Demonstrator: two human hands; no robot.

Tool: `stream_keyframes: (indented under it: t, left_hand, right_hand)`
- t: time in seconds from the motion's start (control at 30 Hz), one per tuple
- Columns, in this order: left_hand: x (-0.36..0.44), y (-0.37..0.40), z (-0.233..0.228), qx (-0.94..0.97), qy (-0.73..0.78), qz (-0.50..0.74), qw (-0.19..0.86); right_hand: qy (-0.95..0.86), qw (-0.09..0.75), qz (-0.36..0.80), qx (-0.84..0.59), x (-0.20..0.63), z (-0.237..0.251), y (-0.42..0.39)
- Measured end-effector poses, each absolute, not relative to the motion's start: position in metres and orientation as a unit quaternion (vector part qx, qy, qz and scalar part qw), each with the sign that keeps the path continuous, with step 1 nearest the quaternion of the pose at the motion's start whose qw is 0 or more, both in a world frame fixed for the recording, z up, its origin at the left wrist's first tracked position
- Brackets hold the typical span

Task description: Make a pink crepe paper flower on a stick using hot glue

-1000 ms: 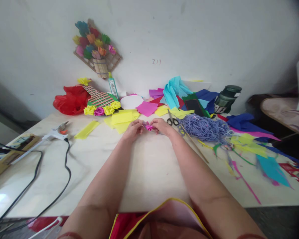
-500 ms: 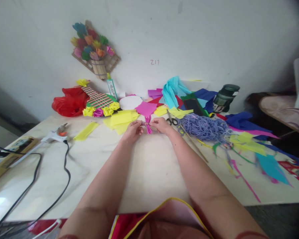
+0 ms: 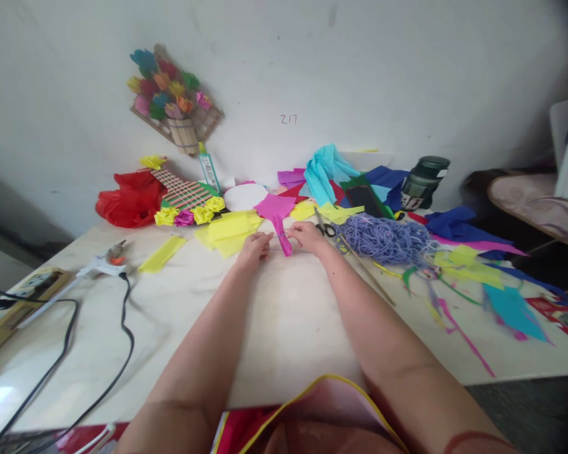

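**Both hands on a folded pink paper strip at mid-worktop**

The pink strip (image 3: 282,228) is a narrow, pleated piece of tissue paper, gathered near its middle and pointing toward the wall, its lower end slanting toward the person. It sits just above the worktop (image 3: 284,315), between the two hands. The left hand (image 3: 254,244) is curled, fingertips pinched on the strip's left side. The right hand (image 3: 307,234) is likewise closed, fingers gripping the strip from the right. A thin thread seems to run between the fingers at the strip's middle, too fine to be sure of.

The near half of the worktop, around the forearms, is bare pale surface, giving room toward the person. Just beyond the hands lie yellow sheets (image 3: 230,227) and one pink sheet (image 3: 274,205). Close to the right hand is one pair of scissors (image 3: 322,226), then one heap of purple yarn (image 3: 383,234) with a wooden stick (image 3: 366,272) beside it. On the left, well apart, one glue gun (image 3: 99,265) lies with its black cable (image 3: 123,328) running toward the near edge. Three yellow paper flowers and one pink one (image 3: 184,217) line up near the wall, beside one red bag (image 3: 130,200).
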State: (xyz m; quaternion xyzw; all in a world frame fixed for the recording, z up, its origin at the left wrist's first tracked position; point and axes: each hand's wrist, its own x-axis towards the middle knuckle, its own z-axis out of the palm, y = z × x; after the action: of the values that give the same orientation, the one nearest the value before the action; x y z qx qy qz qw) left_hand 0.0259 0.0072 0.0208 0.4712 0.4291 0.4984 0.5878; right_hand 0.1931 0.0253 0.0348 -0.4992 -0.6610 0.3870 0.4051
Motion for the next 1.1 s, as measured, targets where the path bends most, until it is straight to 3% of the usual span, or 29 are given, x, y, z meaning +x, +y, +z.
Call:
stream_keyframes:
  t: [0.27,0.4,0.57,0.7,0.87,1.1]
  left_hand:
    - [0.031,0.011,0.017,0.442,0.469,0.539,0.542]
    - [0.034,0.011,0.016,0.447,0.449,0.562,0.532]
    - [0.034,0.012,0.017,0.391,0.362,0.612,0.584]
    - [0.035,0.01,0.021,0.355,0.301,0.582,0.667]
    - [0.036,0.007,0.023,0.358,0.295,0.559,0.687]
    - [0.037,0.006,0.028,0.375,0.383,0.588,0.606]
  right_hand:
    - [-0.646,0.509,0.412,-0.393,0.186,0.034,0.025]
    - [-0.607,0.526,0.488,-0.341,0.178,0.037,0.019]
    - [-0.556,0.504,0.591,-0.296,0.171,0.037,0.017]
    - [-0.529,0.495,0.619,-0.303,0.17,0.035,0.019]
    - [-0.531,0.497,0.598,-0.337,0.167,0.033,0.02]
    - [-0.555,0.509,0.542,-0.373,0.161,0.035,0.018]
